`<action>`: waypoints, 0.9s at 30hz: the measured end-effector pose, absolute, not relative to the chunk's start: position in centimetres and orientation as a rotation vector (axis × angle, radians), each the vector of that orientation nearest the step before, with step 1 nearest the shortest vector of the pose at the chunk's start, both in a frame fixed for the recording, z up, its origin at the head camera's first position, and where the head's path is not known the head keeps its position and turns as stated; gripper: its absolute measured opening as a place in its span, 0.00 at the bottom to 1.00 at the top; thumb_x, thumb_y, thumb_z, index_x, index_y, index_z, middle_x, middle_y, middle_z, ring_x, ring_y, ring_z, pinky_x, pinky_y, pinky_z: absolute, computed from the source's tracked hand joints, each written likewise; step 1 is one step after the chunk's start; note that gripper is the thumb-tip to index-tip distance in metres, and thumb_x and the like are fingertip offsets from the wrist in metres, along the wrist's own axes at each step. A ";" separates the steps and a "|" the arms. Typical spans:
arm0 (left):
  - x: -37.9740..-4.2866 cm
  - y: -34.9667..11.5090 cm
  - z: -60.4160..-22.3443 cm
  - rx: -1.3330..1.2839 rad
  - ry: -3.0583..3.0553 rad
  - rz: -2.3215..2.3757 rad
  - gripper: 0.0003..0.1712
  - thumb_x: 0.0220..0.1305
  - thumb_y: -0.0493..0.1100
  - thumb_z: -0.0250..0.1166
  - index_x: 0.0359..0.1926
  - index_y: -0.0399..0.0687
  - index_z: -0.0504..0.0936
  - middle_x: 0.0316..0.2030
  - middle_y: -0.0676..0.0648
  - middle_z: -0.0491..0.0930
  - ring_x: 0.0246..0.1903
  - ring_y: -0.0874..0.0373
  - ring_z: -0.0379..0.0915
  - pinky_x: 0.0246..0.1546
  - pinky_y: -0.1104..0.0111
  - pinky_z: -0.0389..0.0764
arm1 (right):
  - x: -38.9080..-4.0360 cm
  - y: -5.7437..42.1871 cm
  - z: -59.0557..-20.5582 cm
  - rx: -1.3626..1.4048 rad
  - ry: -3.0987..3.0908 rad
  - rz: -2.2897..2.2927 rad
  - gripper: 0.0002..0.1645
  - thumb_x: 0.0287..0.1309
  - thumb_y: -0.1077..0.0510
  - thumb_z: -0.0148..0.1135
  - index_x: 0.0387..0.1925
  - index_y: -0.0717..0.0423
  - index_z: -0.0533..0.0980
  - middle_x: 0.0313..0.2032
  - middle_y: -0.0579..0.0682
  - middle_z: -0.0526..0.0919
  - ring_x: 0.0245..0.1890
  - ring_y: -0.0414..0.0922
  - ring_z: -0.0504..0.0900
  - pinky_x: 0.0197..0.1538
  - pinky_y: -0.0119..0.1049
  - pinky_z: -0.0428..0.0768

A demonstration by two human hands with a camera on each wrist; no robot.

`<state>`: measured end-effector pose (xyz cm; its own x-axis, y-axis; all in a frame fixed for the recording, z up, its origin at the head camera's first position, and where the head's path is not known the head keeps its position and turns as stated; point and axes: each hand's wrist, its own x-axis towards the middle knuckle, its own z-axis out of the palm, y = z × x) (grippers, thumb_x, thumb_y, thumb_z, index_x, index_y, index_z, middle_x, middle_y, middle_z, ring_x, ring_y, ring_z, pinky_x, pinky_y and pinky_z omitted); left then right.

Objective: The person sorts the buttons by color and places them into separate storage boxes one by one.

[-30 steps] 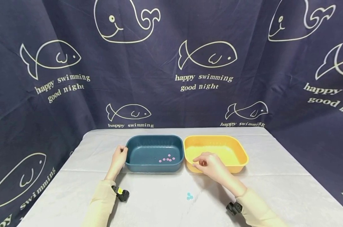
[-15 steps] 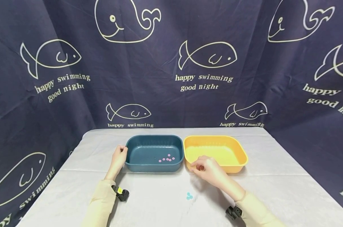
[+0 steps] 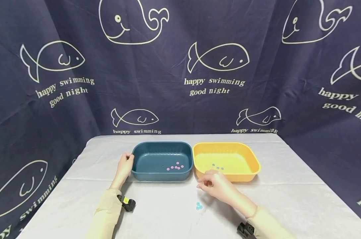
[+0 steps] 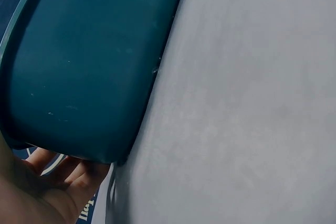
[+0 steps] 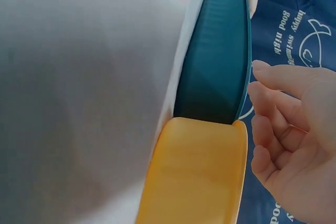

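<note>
My left hand point(image 3: 125, 165) holds the left end of a dark blue plastic basin point(image 3: 162, 176); the left wrist view shows its fingers point(image 4: 79, 174) against the basin's end wall. Inside that basin lie several small pink rings point(image 3: 176, 167). My right hand point(image 3: 216, 186) is in front of the yellow basin point(image 3: 243, 177), near its front left corner. Its thumb and forefinger stand slightly apart with nothing visible between them, the other fingers loosely bent. Small bluish discs point(image 3: 217, 168) lie on the yellow basin's floor. A cluster of small light-blue rings point(image 3: 199, 206) rests on the table nearer me.
Both basins stand side by side on a white cloth-covered table point(image 3: 162, 212), their adjoining ends close together. Behind and around the table hangs a dark blue curtain point(image 3: 174, 99) printed with fish and whales.
My right hand has drawn back from over the yellow basin's front rim, toward me and slightly left. Bluish discs in that basin have come into view. My left hand has stayed put.
</note>
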<state>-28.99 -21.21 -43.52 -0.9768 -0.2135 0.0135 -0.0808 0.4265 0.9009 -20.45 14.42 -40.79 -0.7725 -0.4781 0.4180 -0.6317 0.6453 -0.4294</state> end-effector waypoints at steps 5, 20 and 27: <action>-29.0 -21.2 -43.5 0.258 -2.537 -1.602 0.17 0.71 0.44 0.41 0.49 0.34 0.66 0.51 0.34 0.67 0.52 0.43 0.63 0.56 0.51 0.65 | -20.1 14.4 -41.0 0.948 -2.589 0.811 0.07 0.47 0.57 0.70 0.30 0.56 0.84 0.19 0.39 0.73 0.24 0.34 0.68 0.28 0.23 0.70; -29.2 -21.3 -43.6 0.257 -2.545 -1.598 0.17 0.71 0.44 0.41 0.49 0.35 0.65 0.51 0.34 0.67 0.51 0.44 0.64 0.55 0.51 0.65 | -18.9 14.3 -41.1 1.001 -2.628 0.804 0.08 0.48 0.57 0.69 0.32 0.57 0.84 0.19 0.38 0.72 0.23 0.34 0.68 0.28 0.22 0.69; -29.1 -21.3 -43.5 0.261 -2.553 -1.593 0.18 0.71 0.45 0.41 0.49 0.34 0.65 0.51 0.34 0.67 0.52 0.43 0.63 0.56 0.50 0.65 | -18.8 14.3 -41.1 1.011 -2.698 0.789 0.09 0.49 0.56 0.69 0.33 0.56 0.84 0.20 0.36 0.72 0.24 0.32 0.67 0.29 0.22 0.68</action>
<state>-29.13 -21.26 -43.55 -0.9778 -0.2091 0.0114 -0.0816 0.4306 0.8989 -18.75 14.32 -41.15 -0.7604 -0.5674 0.3162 -0.6483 0.6335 -0.4223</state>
